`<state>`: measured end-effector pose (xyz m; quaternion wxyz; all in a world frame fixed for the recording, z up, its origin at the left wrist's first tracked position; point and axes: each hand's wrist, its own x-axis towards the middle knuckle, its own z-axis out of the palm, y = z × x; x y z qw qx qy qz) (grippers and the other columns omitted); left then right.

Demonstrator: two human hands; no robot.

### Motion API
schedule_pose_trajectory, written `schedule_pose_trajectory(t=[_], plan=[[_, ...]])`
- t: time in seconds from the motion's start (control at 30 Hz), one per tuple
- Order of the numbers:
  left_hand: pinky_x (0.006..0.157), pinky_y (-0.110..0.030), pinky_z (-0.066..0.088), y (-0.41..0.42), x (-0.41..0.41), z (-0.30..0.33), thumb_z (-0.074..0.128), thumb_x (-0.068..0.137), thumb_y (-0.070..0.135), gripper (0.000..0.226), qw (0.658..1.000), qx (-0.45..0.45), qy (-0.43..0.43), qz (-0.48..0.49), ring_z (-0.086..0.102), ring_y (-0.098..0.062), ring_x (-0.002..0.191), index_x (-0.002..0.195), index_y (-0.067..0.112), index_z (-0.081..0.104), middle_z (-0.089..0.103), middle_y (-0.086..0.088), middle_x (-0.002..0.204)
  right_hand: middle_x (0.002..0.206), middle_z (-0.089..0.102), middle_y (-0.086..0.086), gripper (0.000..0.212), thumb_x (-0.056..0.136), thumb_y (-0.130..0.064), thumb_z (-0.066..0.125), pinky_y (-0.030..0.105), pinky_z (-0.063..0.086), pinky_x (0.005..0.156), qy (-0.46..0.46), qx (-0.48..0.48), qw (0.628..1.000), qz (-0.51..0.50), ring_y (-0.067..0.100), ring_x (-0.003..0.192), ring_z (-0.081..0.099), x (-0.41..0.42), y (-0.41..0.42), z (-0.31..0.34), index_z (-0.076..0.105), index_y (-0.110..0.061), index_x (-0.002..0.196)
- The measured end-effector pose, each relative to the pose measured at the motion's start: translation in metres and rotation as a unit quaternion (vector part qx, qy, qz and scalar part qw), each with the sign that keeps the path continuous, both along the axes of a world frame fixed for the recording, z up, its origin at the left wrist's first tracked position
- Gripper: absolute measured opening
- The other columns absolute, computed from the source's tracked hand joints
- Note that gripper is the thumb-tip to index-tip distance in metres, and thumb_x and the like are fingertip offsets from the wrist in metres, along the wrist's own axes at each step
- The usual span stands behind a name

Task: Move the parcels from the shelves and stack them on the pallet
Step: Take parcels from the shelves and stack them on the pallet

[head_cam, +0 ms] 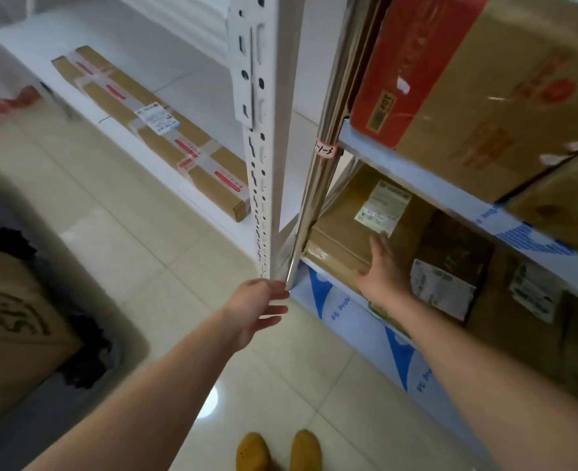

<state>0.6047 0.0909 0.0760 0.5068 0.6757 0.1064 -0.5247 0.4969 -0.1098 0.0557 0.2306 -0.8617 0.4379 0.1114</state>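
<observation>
The brown cardboard parcel with a white label (359, 229) sits on the low shelf (318, 266). The right hand (384, 266) lies flat on it, fingers straight. The left hand (257, 309) reaches out beside it, fingers loose, holding nothing.

Glossy cream floor tiles (151, 253) spread beneath and to the left of the hands. A pair of mustard-yellow shoes (279, 452) stands on the tiles below the hands. A handwritten paper tag (325, 148) sits above them.
</observation>
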Motion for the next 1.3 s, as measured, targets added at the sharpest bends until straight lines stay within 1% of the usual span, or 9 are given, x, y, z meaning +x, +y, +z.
schedule_pose_trajectory(t=[0.17,0.3,0.43,0.53,0.63,0.77,1.0,1.17,1.3], plan=[[0.074,-0.030,0.055,-0.010,-0.008,-0.035,0.057,0.095,0.014,0.015,0.999,0.020,0.031,0.030,0.066,-0.026,0.098,0.110,0.014,0.061,0.063,-0.008,0.123,0.165,0.001,-0.002,0.084,0.092,-0.028,0.062,0.057,0.008,0.119,-0.005,-0.109,0.993,0.046,0.023,0.151,0.001,-0.014,0.008,-0.013,0.009,-0.024,0.158],[0.083,-0.036,0.054,-0.032,-0.018,-0.042,0.058,0.094,0.024,0.047,0.999,0.008,0.017,0.043,0.060,-0.025,0.110,0.138,0.028,0.043,0.057,0.004,0.120,0.164,0.009,-0.007,0.072,0.093,-0.027,0.059,0.058,0.012,0.119,-0.024,-0.070,0.995,0.060,0.019,0.150,0.009,-0.025,0.023,-0.002,0.022,-0.028,0.155],[0.104,-0.053,0.043,-0.057,-0.016,-0.039,0.060,0.092,0.028,0.071,0.999,-0.018,-0.009,0.039,0.043,-0.026,0.125,0.149,0.049,0.023,0.043,0.004,0.132,0.150,0.041,-0.005,0.049,0.094,-0.032,0.058,0.031,0.037,0.105,-0.123,-0.029,0.991,0.042,0.015,0.137,0.032,-0.039,0.036,0.006,0.046,-0.025,0.141],[0.104,-0.055,0.042,-0.072,-0.009,-0.035,0.059,0.092,0.028,0.055,0.998,-0.034,-0.013,0.043,0.045,-0.024,0.121,0.142,0.036,0.038,0.051,0.003,0.130,0.138,0.049,-0.002,0.036,0.095,-0.026,0.059,0.015,0.040,0.082,-0.165,-0.006,0.986,-0.010,0.010,0.125,0.043,-0.043,0.027,0.006,0.054,-0.023,0.131],[0.103,-0.056,0.044,-0.077,-0.007,-0.035,0.063,0.092,0.035,0.043,0.998,-0.018,-0.029,0.048,0.047,-0.025,0.119,0.131,0.029,0.045,0.053,0.002,0.122,0.139,0.043,0.007,0.040,0.093,-0.025,0.064,0.022,0.048,0.079,-0.167,-0.021,0.983,-0.079,0.018,0.127,0.039,-0.046,0.019,0.003,0.053,-0.020,0.131],[0.103,-0.055,0.044,-0.067,-0.010,-0.039,0.065,0.091,0.044,0.041,0.998,-0.001,-0.044,0.037,0.046,-0.024,0.120,0.123,0.026,0.047,0.051,0.002,0.126,0.148,0.030,0.016,0.066,0.092,-0.032,0.064,0.041,0.050,0.096,-0.133,0.024,0.969,-0.205,0.033,0.135,0.034,-0.049,0.018,0.002,0.032,-0.012,0.146],[0.093,-0.043,0.050,-0.036,-0.006,-0.032,0.069,0.089,0.044,0.046,0.997,0.025,-0.077,-0.011,0.052,-0.023,0.116,0.127,0.025,0.052,0.054,0.001,0.126,0.151,0.030,0.017,0.073,0.096,-0.038,0.054,0.044,0.048,0.096,-0.101,0.066,0.959,-0.257,0.034,0.133,0.040,-0.038,0.040,0.013,0.019,-0.008,0.153],[0.082,-0.035,0.053,0.011,-0.003,-0.033,0.071,0.090,0.033,0.040,0.998,-0.001,-0.061,-0.004,0.056,-0.016,0.097,0.127,0.023,0.059,0.061,0.005,0.108,0.142,0.039,0.016,0.059,0.099,-0.036,0.048,0.043,0.050,0.089,-0.081,0.094,0.954,-0.272,0.027,0.109,0.053,-0.046,0.084,0.016,0.028,-0.007,0.147],[0.073,-0.028,0.054,0.060,0.000,-0.040,0.070,0.091,0.028,0.038,0.998,-0.008,-0.059,-0.015,0.059,-0.015,0.091,0.127,0.022,0.062,0.065,-0.002,0.114,0.134,0.045,0.015,0.056,0.099,-0.037,0.047,0.043,0.052,0.086,-0.066,0.125,0.944,-0.297,0.020,0.088,0.047,-0.049,0.130,0.011,0.031,-0.005,0.143]])
